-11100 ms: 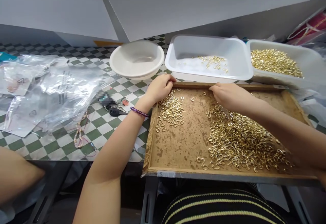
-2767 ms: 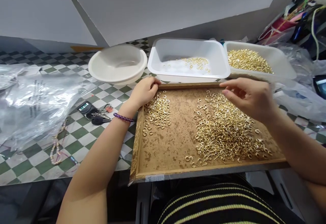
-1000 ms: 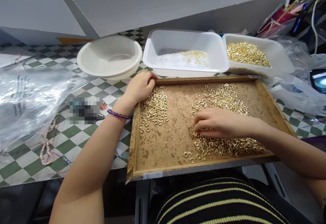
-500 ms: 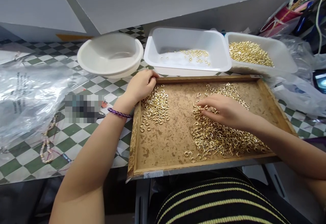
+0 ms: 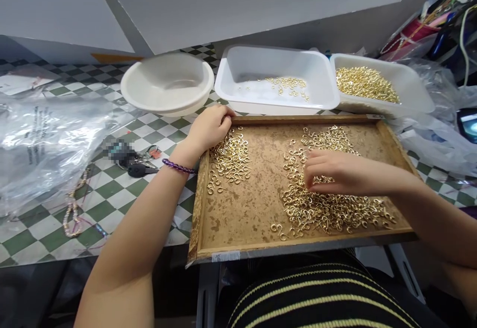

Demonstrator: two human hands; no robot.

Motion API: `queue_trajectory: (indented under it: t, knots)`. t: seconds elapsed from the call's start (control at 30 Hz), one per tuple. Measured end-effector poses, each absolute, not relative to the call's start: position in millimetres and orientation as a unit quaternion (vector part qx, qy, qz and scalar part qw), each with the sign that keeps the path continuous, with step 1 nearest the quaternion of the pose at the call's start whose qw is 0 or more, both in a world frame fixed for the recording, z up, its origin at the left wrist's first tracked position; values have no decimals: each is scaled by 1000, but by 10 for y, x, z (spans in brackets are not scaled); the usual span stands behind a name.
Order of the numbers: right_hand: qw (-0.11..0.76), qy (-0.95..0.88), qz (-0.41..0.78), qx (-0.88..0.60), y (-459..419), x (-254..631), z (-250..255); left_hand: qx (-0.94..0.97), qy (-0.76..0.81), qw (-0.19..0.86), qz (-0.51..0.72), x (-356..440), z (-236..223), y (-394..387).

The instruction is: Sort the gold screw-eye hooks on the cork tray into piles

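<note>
A brown wooden tray [image 5: 246,213] lies in front of me with two heaps of small gold hooks. My left hand [image 5: 207,128] rests curled at the tray's far left corner, fingers closed against the rim beside the smaller heap [image 5: 228,159]. Over the large heap [image 5: 328,194] my right hand [image 5: 335,171] lies palm down, fingers bent and touching the hooks; what they hold, if anything, is hidden.
Behind the tray stand a round white bowl [image 5: 167,84], a white tub with a few gold hooks [image 5: 278,82] and a white tub full of them [image 5: 376,87]. Clear plastic bags [image 5: 52,139], keys [image 5: 139,161] and a bead string [image 5: 72,213] lie left on the checkered cloth.
My right hand has slid from the upper left of the large heap toward its middle and nearer to me. The left hand has stayed at the tray's corner.
</note>
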State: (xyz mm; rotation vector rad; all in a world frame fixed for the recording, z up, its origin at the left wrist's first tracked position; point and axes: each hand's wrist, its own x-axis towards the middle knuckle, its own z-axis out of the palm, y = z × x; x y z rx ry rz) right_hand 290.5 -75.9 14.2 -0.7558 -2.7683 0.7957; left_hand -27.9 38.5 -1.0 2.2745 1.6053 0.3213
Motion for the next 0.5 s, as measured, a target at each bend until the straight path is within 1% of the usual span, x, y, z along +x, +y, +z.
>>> queue_trajectory:
  t: [0.03,0.13,0.17,0.2,0.23,0.33,0.43,0.5]
  knots:
    - [122,-913,256,-292,-740,2941,195,800,564,170,112,-279,-7,384]
    - [328,-796,127,-493,-699,3018,329,800,564,173,114,-281,-8,384]
    - [373,-752,92,-536,-691,3036,358,799,564,173,115,-282,-11,385]
    - [390,-730,76,-556,-684,3052,375,799,564,174,117,-283,-15,387]
    - [383,-733,77,-558,-677,3065,379,798,565,174,117,-284,-18,389]
    - [312,-776,90,-541,-653,3088,313,799,564,174,119,-286,-25,397]
    - [261,-803,108,-524,-606,3068,154,798,566,170,116,-285,-25,403]
    - [227,-834,123,-487,-564,3033,25,799,567,169,110,-283,-20,403]
